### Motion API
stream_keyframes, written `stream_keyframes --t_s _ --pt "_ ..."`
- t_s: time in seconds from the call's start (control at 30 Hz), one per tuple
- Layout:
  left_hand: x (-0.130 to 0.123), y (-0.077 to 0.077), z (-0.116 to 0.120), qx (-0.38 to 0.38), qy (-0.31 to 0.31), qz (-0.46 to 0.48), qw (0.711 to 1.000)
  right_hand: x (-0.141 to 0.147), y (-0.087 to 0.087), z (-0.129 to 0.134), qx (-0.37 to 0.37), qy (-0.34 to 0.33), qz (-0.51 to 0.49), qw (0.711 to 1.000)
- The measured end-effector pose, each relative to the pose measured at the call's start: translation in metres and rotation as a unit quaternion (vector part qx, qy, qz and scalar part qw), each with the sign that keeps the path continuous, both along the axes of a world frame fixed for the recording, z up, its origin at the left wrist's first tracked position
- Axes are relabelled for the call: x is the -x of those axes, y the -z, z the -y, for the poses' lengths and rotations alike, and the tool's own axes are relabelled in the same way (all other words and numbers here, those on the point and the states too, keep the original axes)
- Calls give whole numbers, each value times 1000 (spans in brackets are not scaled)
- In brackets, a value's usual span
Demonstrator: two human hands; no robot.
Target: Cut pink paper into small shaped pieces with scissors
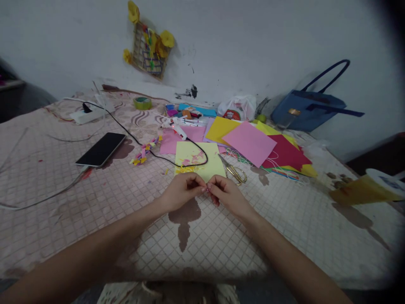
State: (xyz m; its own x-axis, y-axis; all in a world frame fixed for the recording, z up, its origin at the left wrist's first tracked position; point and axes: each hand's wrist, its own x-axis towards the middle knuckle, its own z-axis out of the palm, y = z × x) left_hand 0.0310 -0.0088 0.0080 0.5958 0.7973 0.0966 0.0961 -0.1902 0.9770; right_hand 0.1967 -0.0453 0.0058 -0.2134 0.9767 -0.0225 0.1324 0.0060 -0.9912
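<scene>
Left hand (182,191) and right hand (228,195) pinch a tiny piece (207,189); long axis unclear.

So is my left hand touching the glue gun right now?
Apart. The head view shows the glue gun farther across the table, with part of the pale yellow paper between it and your left hand.

Homelike craft corner, patterned cloth (221,249) spread, coloured paper (249,143) piled, scraps (186,162) strewn, glue gun (179,129) and scissors (236,173) laid out, flowered decoration (152,48) hung on a smudged wall (240,46).
</scene>
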Motion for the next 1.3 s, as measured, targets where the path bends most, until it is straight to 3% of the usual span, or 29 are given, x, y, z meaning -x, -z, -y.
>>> stream_keyframes --t_s 0.4,0.57,0.87,1.03,1.13,1.3 --pt "0 1 -2 89 11 17 996 -2 1 -1 50 -37 -44 997" --pt "0 1 -3 104 1 44 994 -2 0 -1 37 -53 -39 997" --pt "2 5 -7 214 39 73 973 -1 -1 0 65 -66 -72 993" --pt "5 -4 -8 283 67 79 953 -1 -1 -1 63 -43 -73 994" --pt "6 -8 -9 264 69 71 959 -1 0 -1 47 -38 -69 996" --pt "3 0 -10 184 40 57 980 0 2 -1 38 -42 -65 996"
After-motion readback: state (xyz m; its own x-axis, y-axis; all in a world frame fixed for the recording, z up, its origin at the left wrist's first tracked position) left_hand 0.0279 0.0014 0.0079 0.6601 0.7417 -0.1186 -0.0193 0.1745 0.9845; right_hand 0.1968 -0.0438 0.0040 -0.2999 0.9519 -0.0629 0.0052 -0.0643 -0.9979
